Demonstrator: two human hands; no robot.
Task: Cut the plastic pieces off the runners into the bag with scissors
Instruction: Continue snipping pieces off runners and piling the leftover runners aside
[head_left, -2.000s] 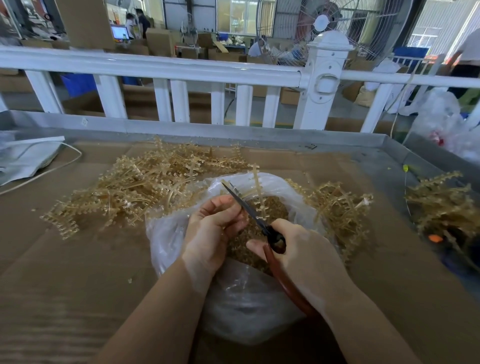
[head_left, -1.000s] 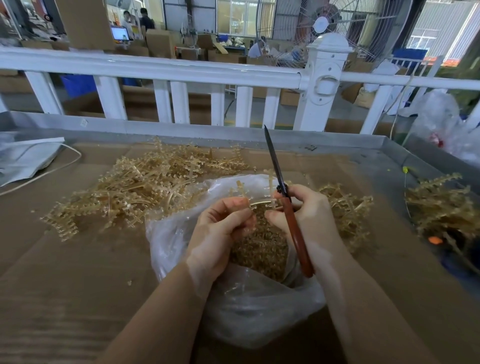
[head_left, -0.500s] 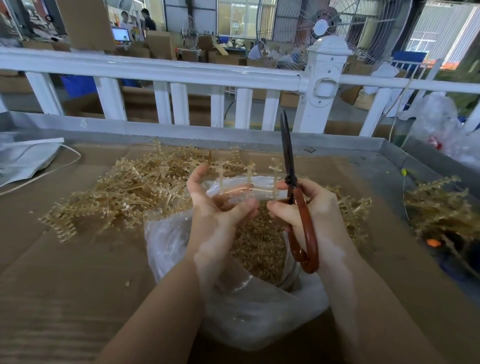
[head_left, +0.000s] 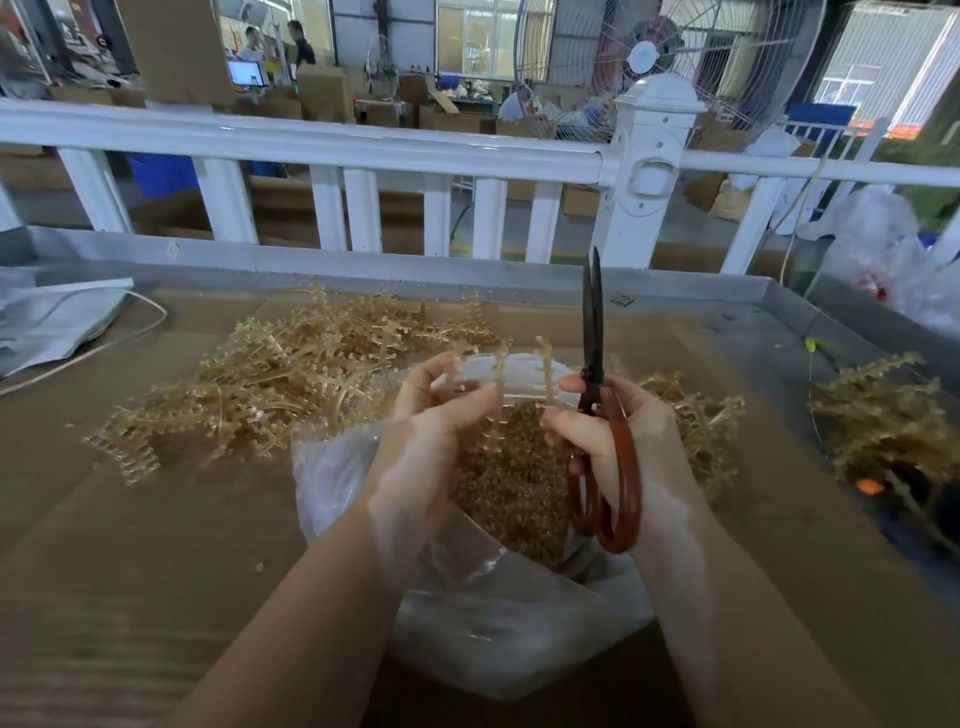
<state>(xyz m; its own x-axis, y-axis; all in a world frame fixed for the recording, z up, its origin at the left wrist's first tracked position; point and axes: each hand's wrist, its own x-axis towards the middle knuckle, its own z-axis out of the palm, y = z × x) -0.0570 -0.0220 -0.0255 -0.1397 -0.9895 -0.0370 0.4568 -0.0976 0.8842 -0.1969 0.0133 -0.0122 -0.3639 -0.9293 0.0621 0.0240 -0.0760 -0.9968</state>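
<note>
Head view: we take the clear plastic bag (head_left: 483, 623) as our reference; it sits open on the cardboard-covered table (head_left: 130, 571), nearest the camera, partly filled with small amber cut pieces (head_left: 511, 488).

Above the bag's mouth we see both hands. Our left hand (head_left: 431, 426) pinches one end of a translucent runner (head_left: 498, 379) between thumb and curled fingers (head_left: 467, 402); the runner lies roughly level over the bag opening, with three short branches standing upward from it. Our right hand (head_left: 618, 431) grips the scissors (head_left: 597, 415), fingers wrapped around the reddish-brown loop handles, which hang down over the bag's right side. The dark blades point straight up above the bag and are almost together, only a thin gap showing at the tips. The thumb and forefinger of the right hand also reach toward the runner's other end; we cannot tell whether they actually touch it.

Left of and behind the bag lies a large pile of uncut runners (head_left: 270, 384), sprawling across the cardboard. A smaller heap (head_left: 696, 421) lies just right of the bag, partly behind the right hand. Well to the right of the bag, at the table's edge, sits a third clump (head_left: 883, 415). Far left of the bag we note a grey sheet (head_left: 52, 322) with a white cord (head_left: 104, 343). Beyond the bag, past the table's raised metal rim, runs a white railing (head_left: 363, 150).
</note>
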